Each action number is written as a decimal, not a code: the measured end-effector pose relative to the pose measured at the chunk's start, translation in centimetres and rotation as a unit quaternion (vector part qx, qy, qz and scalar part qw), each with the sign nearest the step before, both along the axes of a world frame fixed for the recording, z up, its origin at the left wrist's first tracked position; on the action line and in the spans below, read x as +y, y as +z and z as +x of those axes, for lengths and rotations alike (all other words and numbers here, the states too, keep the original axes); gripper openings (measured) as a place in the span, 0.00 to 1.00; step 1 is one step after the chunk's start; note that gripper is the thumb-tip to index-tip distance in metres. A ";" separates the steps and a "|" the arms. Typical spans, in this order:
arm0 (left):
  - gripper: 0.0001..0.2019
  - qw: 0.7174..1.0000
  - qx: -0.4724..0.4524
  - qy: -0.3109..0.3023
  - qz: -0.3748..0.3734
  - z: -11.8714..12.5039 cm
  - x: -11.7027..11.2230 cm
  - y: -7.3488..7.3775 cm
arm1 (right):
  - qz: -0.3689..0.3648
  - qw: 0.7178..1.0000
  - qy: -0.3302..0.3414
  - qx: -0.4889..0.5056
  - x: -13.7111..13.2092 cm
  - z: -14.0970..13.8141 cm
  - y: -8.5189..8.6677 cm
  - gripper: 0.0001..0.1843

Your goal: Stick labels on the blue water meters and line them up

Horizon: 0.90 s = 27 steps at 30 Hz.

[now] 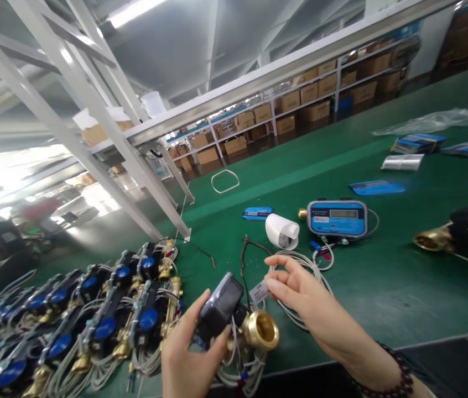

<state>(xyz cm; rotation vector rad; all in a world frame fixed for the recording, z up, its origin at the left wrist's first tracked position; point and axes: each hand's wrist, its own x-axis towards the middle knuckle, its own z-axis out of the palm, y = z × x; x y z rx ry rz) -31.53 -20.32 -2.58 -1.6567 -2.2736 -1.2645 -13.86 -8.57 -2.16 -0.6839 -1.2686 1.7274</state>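
Note:
My left hand (188,354) grips a water meter (221,307) with a dark display head and a brass threaded fitting (262,330), held just above the green table's front edge. White cables hang from the meter. My right hand (300,293) pinches a small white tag (259,291) attached beside the meter, fingers curled around it. A bead bracelet sits on my right wrist.
Several finished meters with blue caps and brass ends (93,320) lie packed at the left. A blue-faced meter (337,218), a white roll (281,231), blue booklets (377,188) and another brass-ended meter (458,235) lie on the green table (404,276). Shelves of cartons (300,102) stand behind.

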 end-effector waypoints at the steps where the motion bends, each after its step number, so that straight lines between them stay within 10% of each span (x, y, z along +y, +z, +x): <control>1: 0.23 1.000 -0.005 -0.001 0.000 0.1 -0.1 -0.1 | 0.001 1.000 0.021 -0.009 0.0 -0.4 0.6 0.23; 11: 0.22 0.998 0.045 -0.037 -0.004 0.8 -0.5 -0.4 | -0.035 0.993 0.101 -0.042 -0.2 -2.5 1.2 0.21; 27: 0.21 0.992 0.105 -0.039 0.049 0.7 -0.4 0.0 | -0.023 0.995 0.046 -0.085 -0.6 -2.9 1.3 0.19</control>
